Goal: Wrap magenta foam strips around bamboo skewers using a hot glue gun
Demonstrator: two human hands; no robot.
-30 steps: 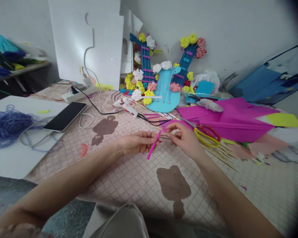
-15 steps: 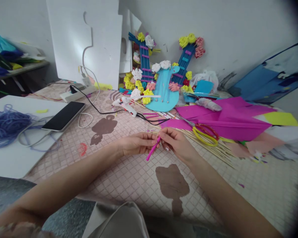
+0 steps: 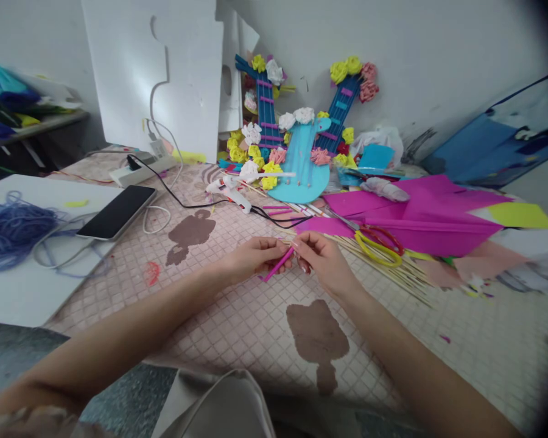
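Observation:
A thin magenta paper-wrapped stick (image 3: pixel 277 266) is pinched between both hands above the table's middle, slanting down to the left. My left hand (image 3: pixel 263 255) has its thumb and fingers closed around the stick's middle. My right hand (image 3: pixel 319 255) pinches the upper end, its thumb and forefinger pressed together. The fingers hide that upper tip. Just behind the hands lie several bare wooden skewers (image 3: pixel 406 275), magenta-wrapped sticks (image 3: pixel 278 210) and a sheet of magenta paper (image 3: pixel 438 228). Yellow and red scissors (image 3: pixel 378 248) rest on the skewers, right of my right hand.
A white glue gun (image 3: pixel 231 191) with a black cord lies behind the hands. Guitar-shaped decorations (image 3: pixel 304 170) with paper flowers lean on the wall. Leftward are a phone (image 3: pixel 117 213), purple yarn (image 3: pixel 16 234) on a white board (image 3: pixel 22 304), and a power strip (image 3: pixel 141 170).
The magenta stick has turned to a flatter slant, its lower end moving up and left. Both hands stay almost in place, with the fingers slightly shifted.

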